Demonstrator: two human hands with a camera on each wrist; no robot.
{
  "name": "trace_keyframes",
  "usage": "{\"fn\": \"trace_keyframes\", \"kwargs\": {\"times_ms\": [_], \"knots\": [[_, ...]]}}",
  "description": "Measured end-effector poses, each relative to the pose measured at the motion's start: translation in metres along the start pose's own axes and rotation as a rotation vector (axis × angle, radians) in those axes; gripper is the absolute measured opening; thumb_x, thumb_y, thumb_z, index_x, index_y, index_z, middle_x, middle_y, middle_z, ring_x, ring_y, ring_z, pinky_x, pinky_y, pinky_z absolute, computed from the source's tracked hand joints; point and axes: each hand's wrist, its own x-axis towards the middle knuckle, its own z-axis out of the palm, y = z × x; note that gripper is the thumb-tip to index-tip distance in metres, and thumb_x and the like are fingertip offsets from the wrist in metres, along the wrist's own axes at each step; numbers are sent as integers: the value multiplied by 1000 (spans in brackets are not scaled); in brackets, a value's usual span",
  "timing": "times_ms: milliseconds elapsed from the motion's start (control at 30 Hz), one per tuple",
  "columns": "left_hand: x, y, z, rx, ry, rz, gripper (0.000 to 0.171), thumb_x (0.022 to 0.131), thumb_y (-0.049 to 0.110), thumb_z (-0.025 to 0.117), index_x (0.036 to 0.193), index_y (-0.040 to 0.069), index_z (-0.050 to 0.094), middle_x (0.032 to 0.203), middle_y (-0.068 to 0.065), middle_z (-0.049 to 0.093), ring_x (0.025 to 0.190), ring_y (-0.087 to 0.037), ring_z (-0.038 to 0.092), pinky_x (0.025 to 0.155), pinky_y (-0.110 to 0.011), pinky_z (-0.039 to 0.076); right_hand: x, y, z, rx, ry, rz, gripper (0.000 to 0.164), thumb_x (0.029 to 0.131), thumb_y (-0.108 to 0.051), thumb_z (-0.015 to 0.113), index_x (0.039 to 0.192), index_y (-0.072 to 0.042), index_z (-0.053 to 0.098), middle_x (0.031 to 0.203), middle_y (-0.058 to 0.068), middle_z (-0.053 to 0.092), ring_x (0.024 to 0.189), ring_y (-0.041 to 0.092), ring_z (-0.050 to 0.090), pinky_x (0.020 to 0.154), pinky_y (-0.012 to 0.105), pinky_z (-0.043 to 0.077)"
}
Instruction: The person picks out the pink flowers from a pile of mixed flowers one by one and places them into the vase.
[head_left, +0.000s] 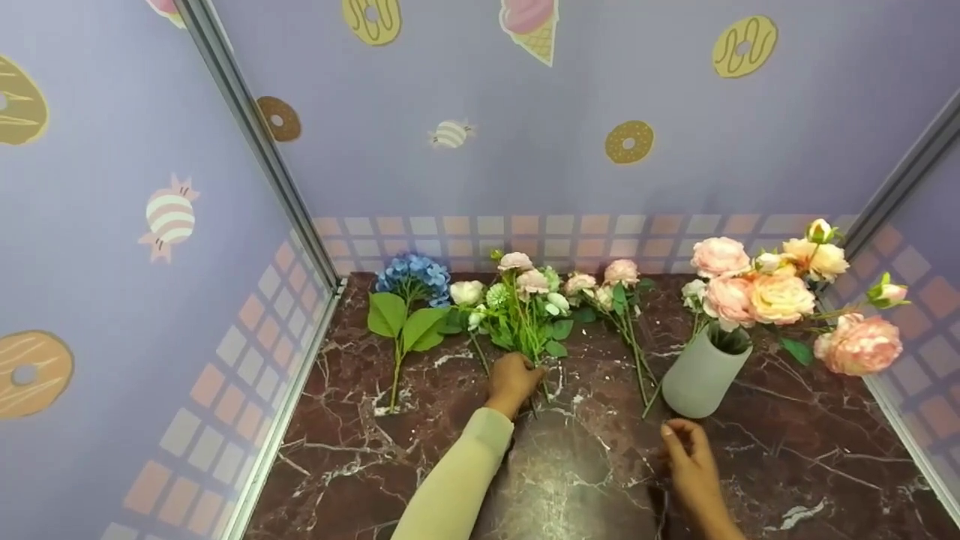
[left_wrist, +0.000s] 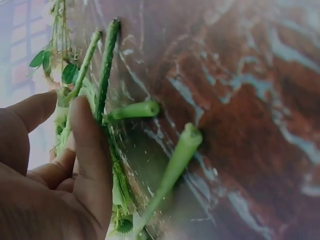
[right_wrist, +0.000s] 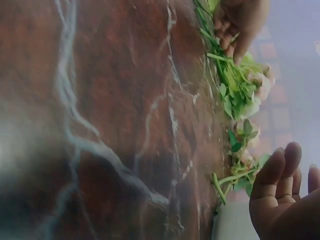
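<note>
My left hand (head_left: 516, 382) is at the lower stems of a mixed bunch (head_left: 525, 307) with pale pink and white flowers and green leaves. In the left wrist view its thumb and fingers (left_wrist: 90, 145) pinch around a green stem (left_wrist: 89, 62), while other cut stem ends (left_wrist: 182, 150) stick out beside the hand. The right hand (head_left: 690, 457) hovers in front of the grey vase (head_left: 705, 375), its fingers loosely bent and holding nothing. The vase tilts and contains pink and peach peonies (head_left: 780, 296). Part of the left hand's grip is hidden in the head view.
A blue hydrangea (head_left: 414, 279) with broad leaves lies at the left of the dark marbled table (head_left: 585, 480). Pale pink roses (head_left: 621, 274) on long stems lie between the bunch and the vase. Patterned walls (head_left: 525, 172) enclose the back and sides.
</note>
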Motion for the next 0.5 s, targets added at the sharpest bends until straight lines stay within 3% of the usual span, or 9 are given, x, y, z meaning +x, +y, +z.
{"fn": "trace_keyframes", "kwargs": {"times_ms": [100,200,300,367,500], "knots": [[3,0,0,-7,20,19,56,92,28,75,49,25,39,42,11,28,36,-8,29,39,-25,22,-3,-1,2,-22,-24,-13,39,109,-31,50,133,-1,44,109,2,52,83,11,62,77,33,57],[4,0,-2,-42,31,26,55,91,22,74,49,24,39,42,11,28,36,-8,30,38,-25,23,-5,-2,1,-21,-28,-35,41,109,-32,51,133,1,44,108,2,53,83,11,63,78,37,58],[2,-2,-5,-109,-37,-29,42,95,18,70,55,17,55,45,8,39,37,-10,42,36,-24,35,-9,-5,-4,-24,-37,-14,39,109,-29,51,132,1,44,105,-2,53,80,7,62,76,34,58],[1,-4,-7,-145,-86,-76,29,97,17,68,69,11,69,51,6,52,42,-12,54,39,-27,46,-13,-9,-7,-36,-53,-6,36,109,-24,51,132,3,44,104,-2,54,77,5,62,72,30,57],[-4,-5,-12,-222,-127,-97,17,99,15,67,101,3,78,74,-6,72,61,-22,70,56,-40,63,-22,-27,-9,-63,-79,-20,33,108,-16,50,130,8,45,101,1,57,74,5,62,64,24,54]]}}
